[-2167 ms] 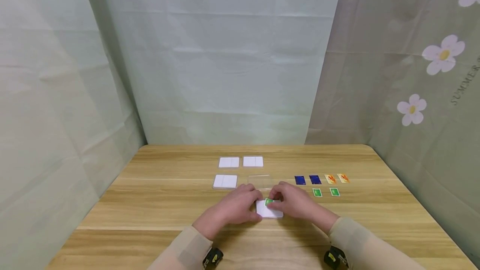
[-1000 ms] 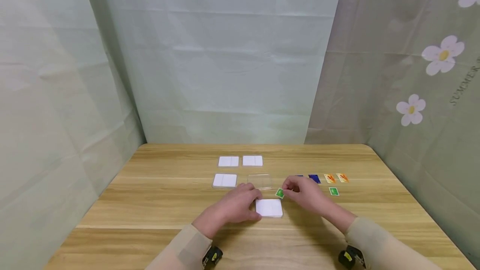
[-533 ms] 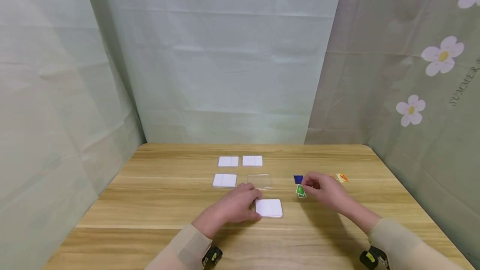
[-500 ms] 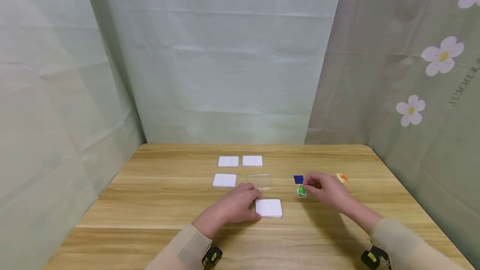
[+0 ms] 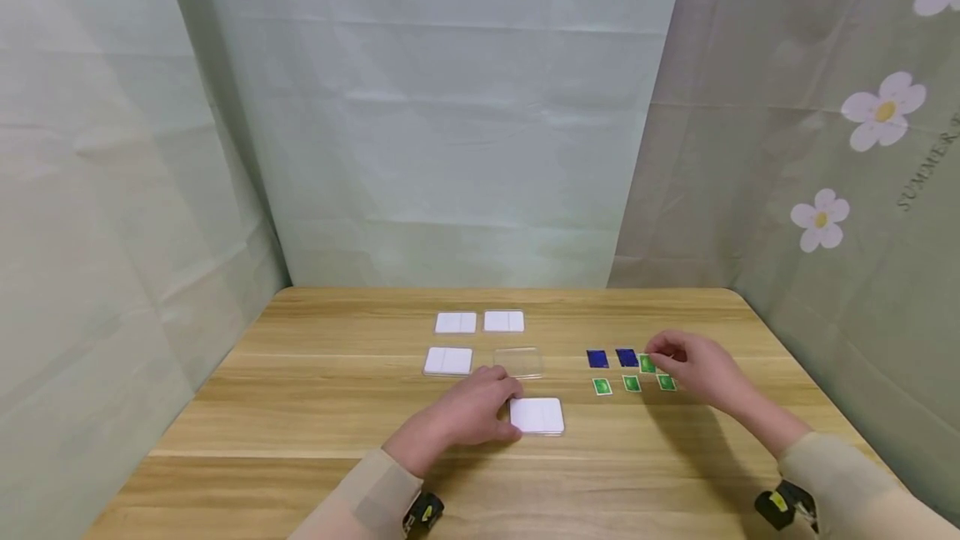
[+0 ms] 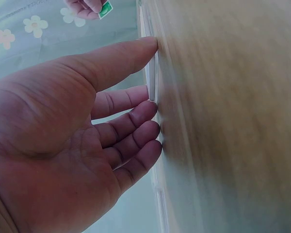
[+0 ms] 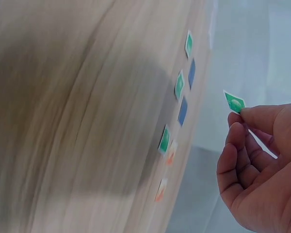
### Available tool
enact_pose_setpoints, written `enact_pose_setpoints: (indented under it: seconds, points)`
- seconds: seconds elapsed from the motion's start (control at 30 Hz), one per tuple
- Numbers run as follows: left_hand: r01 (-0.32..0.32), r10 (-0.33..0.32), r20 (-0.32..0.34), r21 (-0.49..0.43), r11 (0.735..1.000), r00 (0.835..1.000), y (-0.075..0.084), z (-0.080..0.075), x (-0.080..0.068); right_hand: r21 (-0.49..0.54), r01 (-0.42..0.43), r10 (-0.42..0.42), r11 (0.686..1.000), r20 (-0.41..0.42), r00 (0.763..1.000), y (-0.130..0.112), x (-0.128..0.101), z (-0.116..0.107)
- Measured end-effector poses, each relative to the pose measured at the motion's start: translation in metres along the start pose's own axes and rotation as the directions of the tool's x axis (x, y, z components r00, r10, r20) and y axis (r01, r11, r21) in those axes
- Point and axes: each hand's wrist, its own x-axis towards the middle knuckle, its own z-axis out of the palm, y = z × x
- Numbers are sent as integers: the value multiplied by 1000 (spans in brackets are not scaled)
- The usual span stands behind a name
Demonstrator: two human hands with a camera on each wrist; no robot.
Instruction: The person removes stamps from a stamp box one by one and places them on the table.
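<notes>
Wooden table (image 5: 315, 407), backed by pale green sheets and a flowered cloth on the right. Left hand (image 5: 472, 411) lying low near the middle, fingers straight, tips touching the left edge of a white tile (image 5: 537, 415); nothing gripped, as seen plainly in the left wrist view (image 6: 63, 141). Right hand (image 5: 701, 369) raised over the cards at right, thumb and forefinger pinching a small green card (image 5: 647, 363), held clear of the wood and tilted in the right wrist view (image 7: 234, 102). Three more white tiles (image 5: 456, 322) farther back, left of centre, plus one clear tile (image 5: 519, 362) just beyond the left fingertips. Row of three green cards (image 5: 632, 383) flat on the table below the held one. Two blue cards (image 5: 597, 358) just behind that row. Orange cards (image 7: 170, 154) visible only from the right wrist, blurred.
</notes>
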Motion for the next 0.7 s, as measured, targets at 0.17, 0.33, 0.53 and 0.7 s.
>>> enact_pose_setpoints:
  seconds: [0.17, 0.33, 0.53, 0.7]
  points:
    - [-6, 6, -7, 8, 1000, 1000, 0, 1, 0, -38, -10, 9, 999, -14, 1000, 13, -2, -10]
    - [-12, 12, -16, 15, 1000, 1000, -1, 2, 0, -59, -15, 13, 998, -25, 1000, 25, -4, -15]
    - [-9, 9, -14, 9, 1000, 1000, -1, 2, 1, -90, -30, 26, 996, -46, 999, 38, -5, -19]
    - [-12, 12, -14, 9, 1000, 1000, -2, 3, 1, -94, -50, 47, 994, -43, 998, 48, -7, -23]
